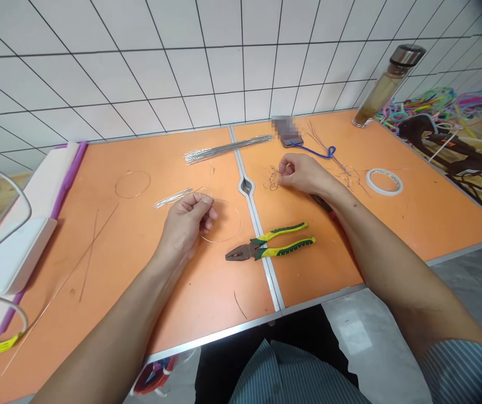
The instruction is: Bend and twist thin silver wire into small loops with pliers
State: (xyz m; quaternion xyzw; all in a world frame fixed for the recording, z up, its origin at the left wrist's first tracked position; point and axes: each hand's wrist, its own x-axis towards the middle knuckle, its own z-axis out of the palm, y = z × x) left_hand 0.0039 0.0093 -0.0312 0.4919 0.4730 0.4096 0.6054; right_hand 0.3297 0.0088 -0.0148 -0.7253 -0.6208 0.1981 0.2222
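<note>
1. Two bare forearms are stretched over the near edge of the orange table (198,303); both elbows are cut off or hidden.
2. One short wire (239,306) is seen close to that edge, left of the metal seam.
3. Pliers (252,250) are laid across the seam, handles spread, nose turned toward the left edge.
4. Thumb and forefinger of the left hand (190,216) are pressed together on a thin wire loop (239,216), left of the seam; part of it is covered by the fingers.
5. Right of the seam, the right hand's (302,173) fingertips are brought to a wire tangle (271,178); whether a strand is pinched cannot be told. A dark handle (321,203) is mostly hidden under the wrist.
6. Toward the far edge, silver wires (224,150) are bundled across the seam; a dark flat object (292,139) is partly pixelated.
</note>
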